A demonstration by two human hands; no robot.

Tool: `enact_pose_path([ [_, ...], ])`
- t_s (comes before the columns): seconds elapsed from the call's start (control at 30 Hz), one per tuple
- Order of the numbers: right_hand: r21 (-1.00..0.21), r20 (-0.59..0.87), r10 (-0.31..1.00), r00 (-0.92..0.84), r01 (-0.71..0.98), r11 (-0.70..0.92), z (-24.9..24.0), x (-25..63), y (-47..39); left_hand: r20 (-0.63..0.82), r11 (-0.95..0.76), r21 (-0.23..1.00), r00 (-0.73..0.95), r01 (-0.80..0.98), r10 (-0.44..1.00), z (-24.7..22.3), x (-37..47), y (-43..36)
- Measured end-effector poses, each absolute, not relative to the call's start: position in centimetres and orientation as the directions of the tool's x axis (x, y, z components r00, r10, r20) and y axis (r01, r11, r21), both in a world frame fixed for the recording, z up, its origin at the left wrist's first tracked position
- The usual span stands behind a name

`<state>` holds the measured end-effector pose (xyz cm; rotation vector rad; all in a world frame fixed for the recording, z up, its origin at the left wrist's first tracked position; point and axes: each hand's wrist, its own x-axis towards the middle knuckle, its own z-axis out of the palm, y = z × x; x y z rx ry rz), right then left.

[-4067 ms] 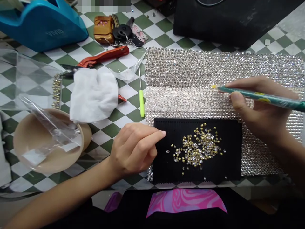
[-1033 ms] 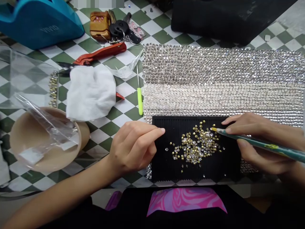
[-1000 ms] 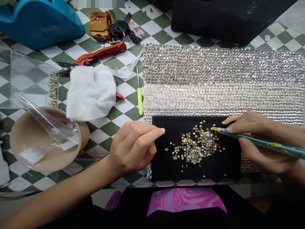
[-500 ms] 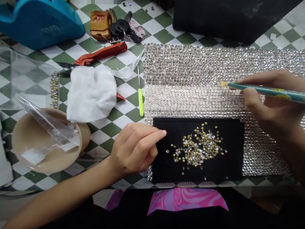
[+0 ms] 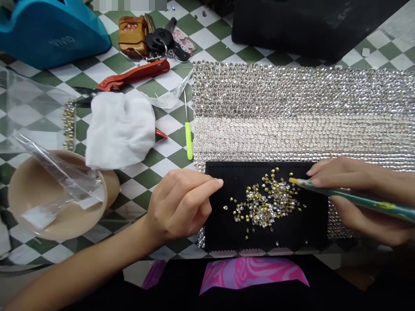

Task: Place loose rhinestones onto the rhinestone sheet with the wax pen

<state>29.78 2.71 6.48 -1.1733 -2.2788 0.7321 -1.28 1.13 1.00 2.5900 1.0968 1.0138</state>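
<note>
My right hand [image 5: 359, 190] grips a green pencil [image 5: 350, 198] with a yellow tip, which points at the loose rhinestones [image 5: 269, 203] heaped on a black ridged tray [image 5: 223, 233]. My left hand [image 5: 186, 203] is closed at the tray's left edge, thumb and fingers together; whether it pinches the tray's rim or something small is hidden. Under and behind the tray spreads a silvery rhinestone mesh sheet [image 5: 259, 90], its rows set with sparkling stones. Gold backs show on many of the loose stones, clear faces on others.
Left of the mesh lies an awl with a lime handle [image 5: 189, 142]. Beyond it are a white cloth [image 5: 121, 129], red-handled pliers [image 5: 136, 73], keys [image 5: 158, 41], a beige bowl [image 5: 16, 194] holding plastic bags, and a clear box [image 5: 35, 95]. A blue VIVID dispenser [image 5: 55, 34] and a black object [image 5: 292, 30] stand behind.
My right hand has brought the pencil down from the mesh to the loose rhinestones on the tray. My left hand stays at the tray's edge. The whole view has shifted slightly.
</note>
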Motion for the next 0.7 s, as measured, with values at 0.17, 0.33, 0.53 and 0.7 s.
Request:
enact_pose_path([
  [0.17,-0.708,0.238,0.758,-0.608,0.426,0.563,5.4,29.7,2.1,0.550,-0.733,0.370,0.501,0.571,0.668,0.9,-1.1,1.3],
  [0.33,-0.713,0.217,0.791,-0.572,0.460,0.529,5.2,29.9,2.1,0.552,-0.723,0.372,0.487,0.582,0.676,0.9,-1.0,1.3],
  [0.53,-0.728,0.227,0.811,-0.539,0.459,0.509,5.4,29.7,1.6,0.556,-0.742,0.363,0.508,0.564,0.658,0.8,-1.0,1.2],
  [0.7,-0.732,0.223,0.824,-0.520,0.469,0.494,5.4,29.5,1.4,0.571,-0.742,0.359,0.496,0.567,0.655,0.8,-1.1,1.2],
])
